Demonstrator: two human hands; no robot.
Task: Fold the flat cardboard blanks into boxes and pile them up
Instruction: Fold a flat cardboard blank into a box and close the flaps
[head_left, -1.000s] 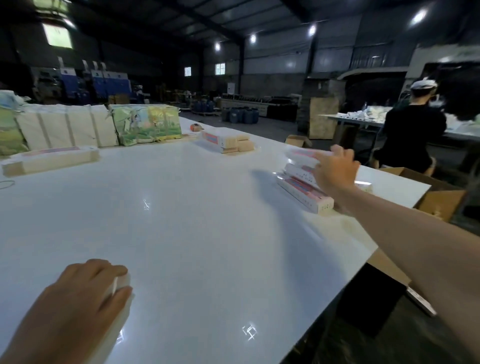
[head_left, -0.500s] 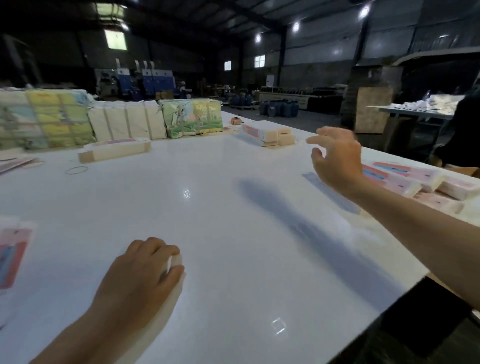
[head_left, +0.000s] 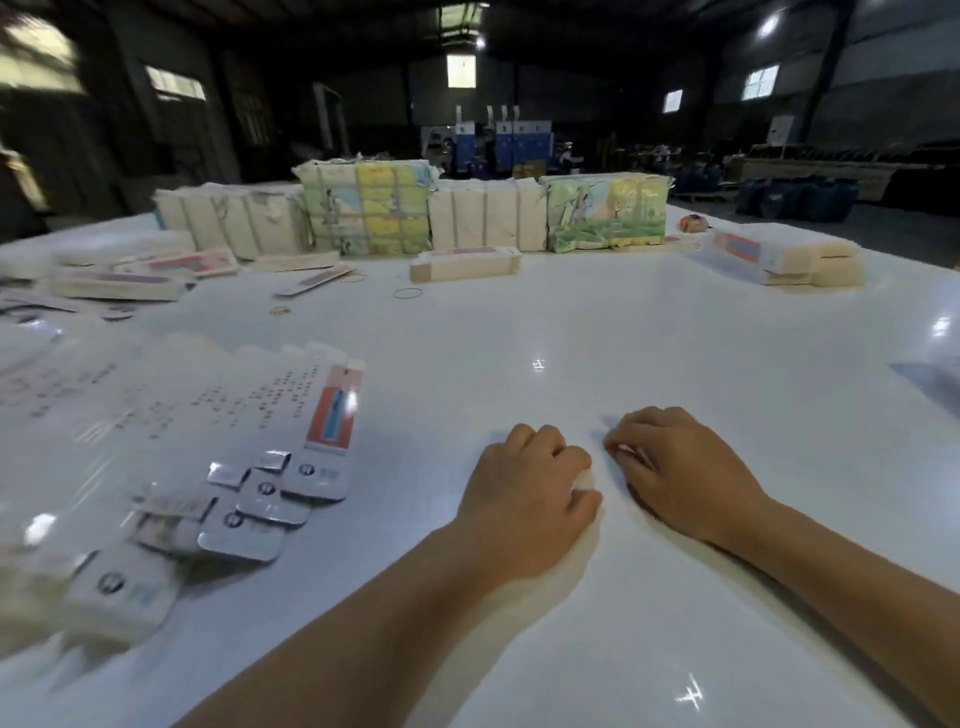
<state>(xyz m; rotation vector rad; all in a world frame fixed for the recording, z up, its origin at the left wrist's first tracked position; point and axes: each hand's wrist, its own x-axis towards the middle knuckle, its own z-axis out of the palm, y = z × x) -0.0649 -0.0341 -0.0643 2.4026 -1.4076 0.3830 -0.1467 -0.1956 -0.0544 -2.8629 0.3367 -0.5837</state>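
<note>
**Cardboard box under the left hand, blanks fanned out to its left**

The cardboard box (head_left: 584, 480) is lying on the white table (head_left: 675, 364) directly beneath the left hand (head_left: 524, 488), and only a pale sliver of it is showing at that hand's thumb side. The left hand is curling its fingers over the box and gripping it from above. The right hand (head_left: 675, 467) is resting just beside the left, on its right, with its fingers bent and their tips pinching at something small and white; whether that is a flap of the same box cannot be told, since the picture is blurred there.

Well to the left of the left hand, the flat blanks (head_left: 291, 447) are lying fanned out in an overlapping spread, printed with dark text and a red and blue panel, their rounded tabs pointing toward the person.

Far beyond both hands, a single folded box (head_left: 465, 264) is sitting on the table, with a rubber band (head_left: 408, 293) lying just in front of it. Behind that, wrapped bundles (head_left: 369, 208) are standing in a row along the far edge. Beyond and to the right of the right hand, a stack of blanks (head_left: 779, 257) is resting near the table's far corner. Beyond and far to the left of the left hand, several more folded boxes (head_left: 114, 286) are lying scattered.
</note>
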